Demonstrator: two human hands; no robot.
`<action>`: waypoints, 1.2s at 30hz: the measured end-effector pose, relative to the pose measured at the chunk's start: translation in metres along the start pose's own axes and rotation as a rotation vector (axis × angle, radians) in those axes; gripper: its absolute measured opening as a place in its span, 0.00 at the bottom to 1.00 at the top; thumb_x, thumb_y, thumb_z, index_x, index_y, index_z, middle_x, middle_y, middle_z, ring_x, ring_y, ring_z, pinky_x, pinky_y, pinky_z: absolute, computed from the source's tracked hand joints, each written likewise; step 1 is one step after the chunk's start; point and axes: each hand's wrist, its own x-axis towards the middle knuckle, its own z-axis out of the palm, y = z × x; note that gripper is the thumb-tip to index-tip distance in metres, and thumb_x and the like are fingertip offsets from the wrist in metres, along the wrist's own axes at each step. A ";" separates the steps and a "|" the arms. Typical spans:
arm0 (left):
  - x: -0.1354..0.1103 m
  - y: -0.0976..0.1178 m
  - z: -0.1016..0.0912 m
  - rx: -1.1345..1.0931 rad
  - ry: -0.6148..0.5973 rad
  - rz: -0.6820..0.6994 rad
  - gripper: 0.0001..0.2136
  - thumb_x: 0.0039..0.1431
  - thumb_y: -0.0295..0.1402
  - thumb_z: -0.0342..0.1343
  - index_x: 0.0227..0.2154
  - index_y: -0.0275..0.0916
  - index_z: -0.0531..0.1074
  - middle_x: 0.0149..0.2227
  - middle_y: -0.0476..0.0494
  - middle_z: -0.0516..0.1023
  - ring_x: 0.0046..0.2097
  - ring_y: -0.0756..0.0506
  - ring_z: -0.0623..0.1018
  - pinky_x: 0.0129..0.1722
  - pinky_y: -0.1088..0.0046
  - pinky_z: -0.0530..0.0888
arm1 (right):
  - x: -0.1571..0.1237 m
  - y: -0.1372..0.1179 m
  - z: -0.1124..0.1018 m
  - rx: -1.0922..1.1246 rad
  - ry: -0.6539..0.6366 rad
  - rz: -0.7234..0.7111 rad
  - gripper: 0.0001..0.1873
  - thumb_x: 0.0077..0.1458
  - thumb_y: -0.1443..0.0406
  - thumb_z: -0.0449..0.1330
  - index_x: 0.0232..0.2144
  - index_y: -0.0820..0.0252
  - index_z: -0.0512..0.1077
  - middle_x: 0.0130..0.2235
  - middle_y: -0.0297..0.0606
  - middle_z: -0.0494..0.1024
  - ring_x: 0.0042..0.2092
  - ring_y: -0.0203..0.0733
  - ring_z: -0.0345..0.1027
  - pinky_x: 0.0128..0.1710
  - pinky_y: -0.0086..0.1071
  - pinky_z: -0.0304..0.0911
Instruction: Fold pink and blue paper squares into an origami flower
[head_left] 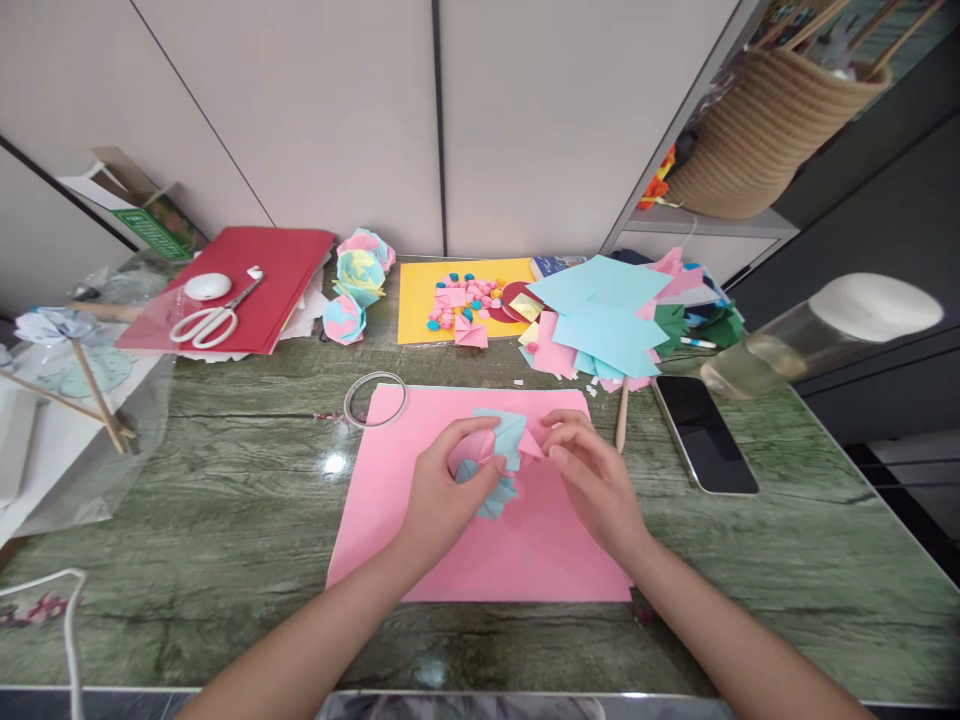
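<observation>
Over a sheet of pink paper (420,560), a partly built blue and pink folded-paper piece (510,438) is pinched between the thumb and fingers of my left hand (450,480). My right hand (596,480) has its fingertips closed at the piece's right side, on a small pink folded flap (531,447). Part of the piece lies behind my left fingers. A silver ring-shaped bangle (349,402) rests on the pink sheet's upper left corner.
Folded paper balls (360,275), yellow paper (416,300) with small coloured pieces, and blue paper sheets (607,315) line the back. White scissors (206,325) lie on a red folder (277,270). At right are a phone (705,435), a wooden stick (622,420) and a bottle (787,345).
</observation>
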 end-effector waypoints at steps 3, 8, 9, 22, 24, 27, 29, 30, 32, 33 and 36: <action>-0.002 0.001 0.002 0.101 0.008 0.039 0.14 0.49 0.33 0.54 0.40 0.41 0.67 0.40 0.45 0.73 0.31 0.46 0.77 0.21 0.77 0.74 | 0.003 0.004 0.001 0.021 0.064 0.082 0.07 0.48 0.62 0.57 0.23 0.58 0.67 0.39 0.36 0.64 0.43 0.39 0.59 0.40 0.30 0.56; -0.004 0.000 0.004 0.308 0.046 0.183 0.13 0.48 0.29 0.54 0.39 0.43 0.69 0.40 0.48 0.73 0.36 0.48 0.76 0.28 0.78 0.75 | 0.006 0.006 0.002 0.243 -0.030 0.270 0.16 0.47 0.61 0.58 0.41 0.50 0.63 0.32 0.31 0.65 0.30 0.34 0.61 0.30 0.27 0.59; -0.004 0.000 0.004 0.322 0.046 0.187 0.13 0.48 0.30 0.54 0.39 0.43 0.69 0.40 0.48 0.73 0.36 0.48 0.75 0.29 0.77 0.75 | 0.006 0.006 0.002 0.253 -0.058 0.282 0.16 0.48 0.61 0.57 0.42 0.51 0.63 0.30 0.31 0.65 0.29 0.33 0.60 0.30 0.27 0.59; 0.001 0.000 0.002 0.068 -0.067 0.026 0.15 0.48 0.36 0.54 0.41 0.42 0.67 0.43 0.45 0.72 0.32 0.46 0.77 0.26 0.73 0.75 | 0.005 0.008 -0.002 0.129 -0.018 0.235 0.10 0.49 0.61 0.57 0.22 0.60 0.68 0.22 0.29 0.63 0.25 0.32 0.61 0.28 0.26 0.56; 0.002 0.000 0.001 0.085 -0.069 0.037 0.15 0.48 0.37 0.54 0.41 0.42 0.67 0.43 0.45 0.71 0.32 0.46 0.77 0.25 0.74 0.75 | 0.006 0.007 -0.002 0.124 -0.015 0.248 0.10 0.48 0.61 0.58 0.21 0.60 0.68 0.21 0.29 0.64 0.25 0.32 0.62 0.27 0.26 0.57; 0.005 -0.001 -0.001 0.091 -0.081 0.051 0.15 0.48 0.37 0.55 0.40 0.42 0.68 0.45 0.45 0.70 0.32 0.47 0.77 0.27 0.74 0.75 | 0.007 0.003 -0.002 0.188 -0.032 0.290 0.09 0.47 0.61 0.59 0.21 0.60 0.70 0.22 0.30 0.67 0.25 0.33 0.64 0.28 0.27 0.58; 0.008 -0.002 -0.003 0.088 -0.085 0.057 0.15 0.48 0.37 0.55 0.40 0.41 0.68 0.46 0.44 0.70 0.32 0.47 0.77 0.27 0.74 0.75 | 0.008 0.000 -0.003 0.276 -0.065 0.332 0.07 0.46 0.62 0.59 0.23 0.60 0.71 0.24 0.32 0.70 0.26 0.34 0.65 0.29 0.28 0.60; 0.009 -0.002 -0.003 0.086 -0.085 0.061 0.15 0.48 0.37 0.55 0.40 0.41 0.68 0.46 0.43 0.69 0.32 0.47 0.77 0.28 0.73 0.75 | 0.008 -0.001 -0.003 0.317 -0.082 0.351 0.07 0.45 0.62 0.60 0.24 0.60 0.71 0.25 0.33 0.71 0.27 0.34 0.66 0.30 0.28 0.61; 0.011 -0.003 -0.005 0.071 -0.091 0.061 0.15 0.48 0.37 0.55 0.40 0.40 0.68 0.47 0.43 0.69 0.32 0.47 0.77 0.29 0.73 0.75 | 0.008 -0.002 -0.004 0.364 -0.103 0.381 0.06 0.43 0.63 0.62 0.25 0.61 0.72 0.26 0.34 0.74 0.29 0.36 0.68 0.32 0.29 0.62; 0.012 -0.002 -0.005 0.054 -0.099 0.055 0.15 0.48 0.37 0.55 0.40 0.40 0.68 0.48 0.42 0.68 0.32 0.47 0.77 0.30 0.73 0.75 | 0.009 -0.002 -0.005 0.370 -0.104 0.390 0.06 0.42 0.64 0.62 0.25 0.61 0.71 0.26 0.34 0.74 0.29 0.36 0.69 0.33 0.29 0.63; 0.013 -0.001 -0.005 0.002 -0.123 0.019 0.16 0.48 0.38 0.54 0.41 0.40 0.67 0.49 0.41 0.67 0.32 0.47 0.77 0.30 0.72 0.74 | 0.009 -0.003 -0.005 0.348 -0.079 0.385 0.12 0.40 0.65 0.64 0.31 0.60 0.71 0.24 0.33 0.74 0.30 0.38 0.71 0.33 0.30 0.64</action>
